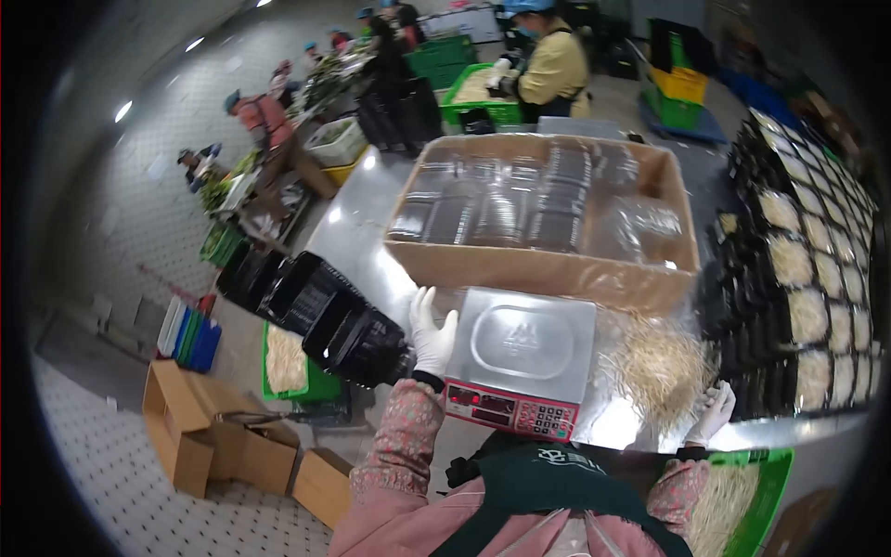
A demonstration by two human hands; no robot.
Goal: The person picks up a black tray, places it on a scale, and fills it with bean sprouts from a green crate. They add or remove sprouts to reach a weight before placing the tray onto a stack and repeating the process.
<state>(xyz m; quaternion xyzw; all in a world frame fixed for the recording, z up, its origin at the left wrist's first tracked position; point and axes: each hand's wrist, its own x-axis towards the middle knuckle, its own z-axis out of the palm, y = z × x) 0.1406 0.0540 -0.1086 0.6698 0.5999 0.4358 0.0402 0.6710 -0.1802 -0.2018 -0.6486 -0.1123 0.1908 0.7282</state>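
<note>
My left hand [432, 336], in a white glove, is beside the left edge of a digital scale [527, 345] with its fingers stretched and the thumb apart; nothing is in it. The scale's steel pan is bare, and its red keypad panel [510, 410] faces me. My right hand [713, 413], also gloved, is at the lower right edge of a loose pile of pale thin sprout-like strands [654, 367]. Its fingers look slightly parted, with nothing visible in them. Left of my left hand extends a row of nested black plastic trays [320, 316].
A cardboard box of clear plastic lids [548, 265] stands behind the scale. Stacked black trays filled with pale strands [798, 269] line the right side. A green crate of strands [742, 501] sits low right. Flattened cartons [218, 427] lie lower left. Other people work farther back.
</note>
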